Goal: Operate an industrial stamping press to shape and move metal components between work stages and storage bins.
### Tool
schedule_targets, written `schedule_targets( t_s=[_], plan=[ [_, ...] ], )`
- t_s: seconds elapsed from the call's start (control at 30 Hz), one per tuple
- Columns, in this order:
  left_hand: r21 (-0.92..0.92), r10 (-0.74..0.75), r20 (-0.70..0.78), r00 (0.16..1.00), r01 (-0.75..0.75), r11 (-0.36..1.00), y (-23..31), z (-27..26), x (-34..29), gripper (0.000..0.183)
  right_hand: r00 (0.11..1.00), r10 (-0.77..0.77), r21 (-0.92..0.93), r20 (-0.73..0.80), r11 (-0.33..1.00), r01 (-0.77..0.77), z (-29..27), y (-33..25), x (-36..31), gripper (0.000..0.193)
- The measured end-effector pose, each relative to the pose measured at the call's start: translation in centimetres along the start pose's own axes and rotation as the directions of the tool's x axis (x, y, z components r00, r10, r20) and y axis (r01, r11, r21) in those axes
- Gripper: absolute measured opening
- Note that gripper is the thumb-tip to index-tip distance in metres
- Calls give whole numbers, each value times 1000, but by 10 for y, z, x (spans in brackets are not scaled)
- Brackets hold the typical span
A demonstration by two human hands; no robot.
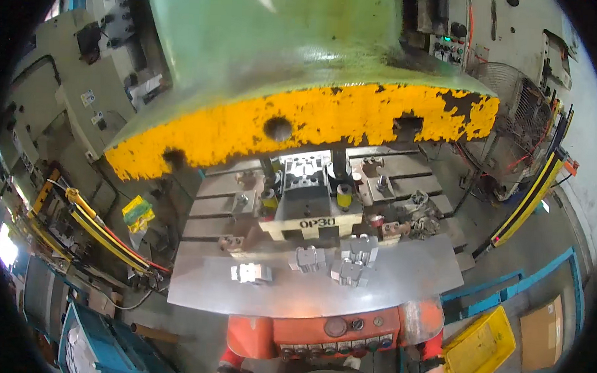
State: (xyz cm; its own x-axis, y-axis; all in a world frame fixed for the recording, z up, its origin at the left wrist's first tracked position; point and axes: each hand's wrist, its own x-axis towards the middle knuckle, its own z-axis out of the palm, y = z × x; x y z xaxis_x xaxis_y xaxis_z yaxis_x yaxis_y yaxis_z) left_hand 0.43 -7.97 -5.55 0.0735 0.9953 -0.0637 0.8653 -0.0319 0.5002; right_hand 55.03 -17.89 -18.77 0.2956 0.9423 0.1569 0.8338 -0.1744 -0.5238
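My left hand, in a red glove, reaches under the left shroud of a red control box. On the other side my right hand, also red-gloved, goes in beneath the right shroud. The shrouds hide the fingers of both. Beyond the box, a shiny metal sheet carries several small grey metal parts: a bright one at left, another in the middle and a cluster right of it. Behind them stands a die with a pale front plate, under the press's yellow-edged green ram.
Yellow-and-black guard posts flank the press at left and right. A yellow crate and a cardboard box stand at lower right. At lower left is a blue bin. Rags lie on the bed beside the die.
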Motion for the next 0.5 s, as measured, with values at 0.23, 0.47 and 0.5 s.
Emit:
schedule_targets(
  t_s=[0.23, 0.47, 0.5],
  plan=[
    [248, 294, -138, 946, -254, 935, 24, -12, 0, 58, 973, 208, 310, 97, 923, -228, -27, -37, 25, 25],
    [198, 209, -113, 971, -184, 963, 11, -5, -10, 51, 984, 117, 212, 137, 966, -145, -34, -44, 31, 25],
    [187, 202, -109, 973, -180, 966, 9, -3, -11, 50, 977, 141, 194, 161, 966, -171, -37, -45, 31, 25]
  ],
)
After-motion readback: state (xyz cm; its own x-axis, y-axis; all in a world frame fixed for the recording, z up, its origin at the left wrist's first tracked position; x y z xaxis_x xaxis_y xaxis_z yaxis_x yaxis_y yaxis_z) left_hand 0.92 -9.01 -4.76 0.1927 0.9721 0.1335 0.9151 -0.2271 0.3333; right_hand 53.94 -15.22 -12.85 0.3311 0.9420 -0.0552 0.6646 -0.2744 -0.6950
